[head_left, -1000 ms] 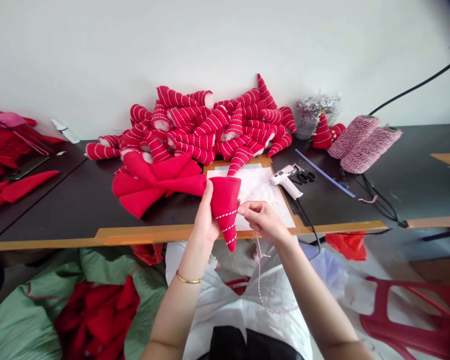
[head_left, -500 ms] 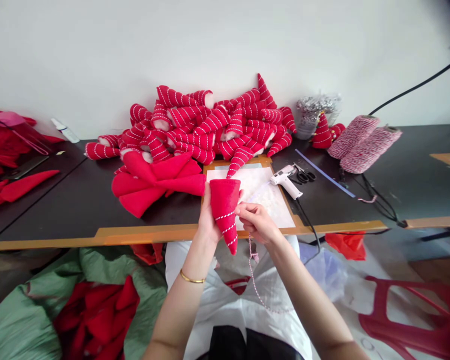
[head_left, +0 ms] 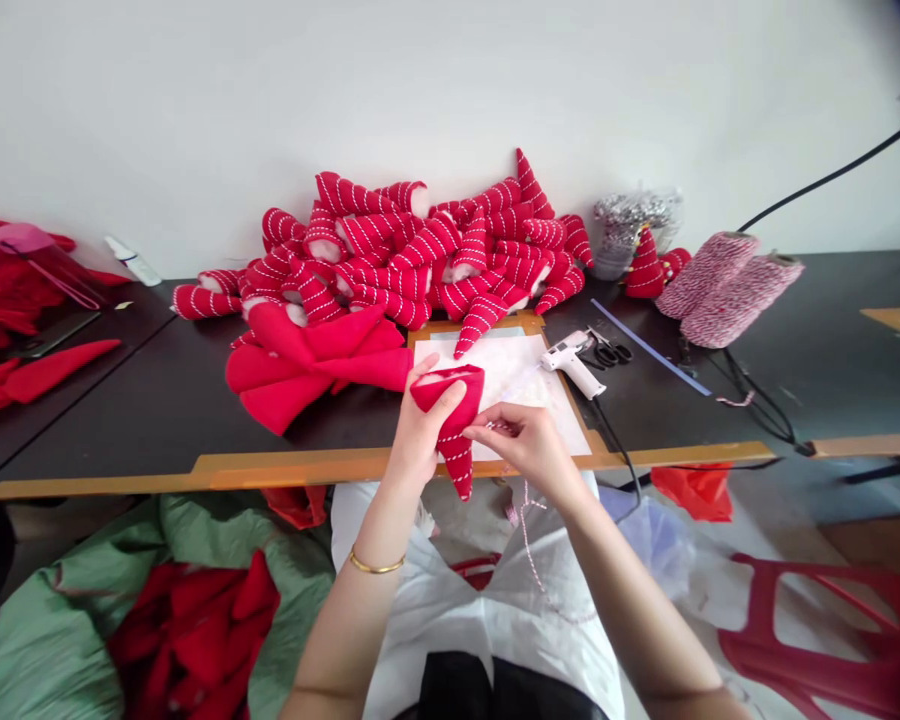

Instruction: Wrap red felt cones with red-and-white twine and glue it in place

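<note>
My left hand [head_left: 414, 432] is closed around a red felt cone hat [head_left: 457, 420], thumb across its front. The hat's open, wide end faces up and its tip points down. Red-and-white twine [head_left: 459, 438] winds around the lower part of the cone. My right hand [head_left: 517, 440] pinches the twine at the cone's right side, and the loose length hangs down over my lap. White filling shows at the hat's opening.
Behind lies a heap of twine-wrapped red cones [head_left: 420, 245], with plain red cones [head_left: 307, 370] in front. A white glue gun [head_left: 574, 365], black scissors [head_left: 611, 350] and twine spools [head_left: 742, 300] are on the right. A green sack [head_left: 60, 620] sits below left.
My left hand has turned and tilted the hat, bringing its thumb across the front and the opening into view. My right hand has moved slightly down and right with the twine.
</note>
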A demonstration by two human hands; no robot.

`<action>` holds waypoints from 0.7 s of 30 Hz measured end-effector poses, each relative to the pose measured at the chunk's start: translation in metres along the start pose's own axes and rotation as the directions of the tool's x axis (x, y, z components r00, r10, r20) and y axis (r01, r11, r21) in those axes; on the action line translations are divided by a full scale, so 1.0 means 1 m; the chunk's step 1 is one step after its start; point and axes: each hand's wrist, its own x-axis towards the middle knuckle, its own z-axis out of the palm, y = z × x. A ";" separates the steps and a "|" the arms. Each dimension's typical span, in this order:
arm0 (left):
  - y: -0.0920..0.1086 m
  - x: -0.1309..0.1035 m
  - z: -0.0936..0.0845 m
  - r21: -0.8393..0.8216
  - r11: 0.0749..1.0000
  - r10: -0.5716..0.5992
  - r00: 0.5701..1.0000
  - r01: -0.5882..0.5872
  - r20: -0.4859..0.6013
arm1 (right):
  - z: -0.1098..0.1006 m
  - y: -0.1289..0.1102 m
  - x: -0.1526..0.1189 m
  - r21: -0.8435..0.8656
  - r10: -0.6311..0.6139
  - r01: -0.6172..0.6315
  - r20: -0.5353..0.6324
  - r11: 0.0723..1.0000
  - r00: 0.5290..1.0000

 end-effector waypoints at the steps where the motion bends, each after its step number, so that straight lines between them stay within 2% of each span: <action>1: 0.001 0.000 -0.001 -0.016 1.000 -0.015 1.000 0.015 -0.004 | -0.003 0.001 0.002 0.049 0.020 -0.021 0.013 0.999 1.000; 6: 0.006 -0.001 -0.006 -0.094 0.986 -0.140 0.990 0.141 0.019 | -0.012 0.009 0.011 0.246 0.135 -0.148 0.071 0.958 0.988; 11: 0.009 -0.003 -0.003 -0.178 0.954 -0.236 0.970 0.242 0.058 | -0.007 0.019 0.014 0.444 0.255 -0.304 0.168 0.843 0.952; 16: 0.005 -0.001 0.000 -0.247 0.931 -0.244 0.962 0.268 0.127 | 0.001 0.027 0.014 0.564 0.273 -0.386 0.277 0.730 0.921; 21: -0.002 0.001 0.000 -0.266 0.935 -0.213 0.971 0.235 0.111 | 0.007 0.032 0.012 0.599 0.269 -0.426 0.337 0.678 0.902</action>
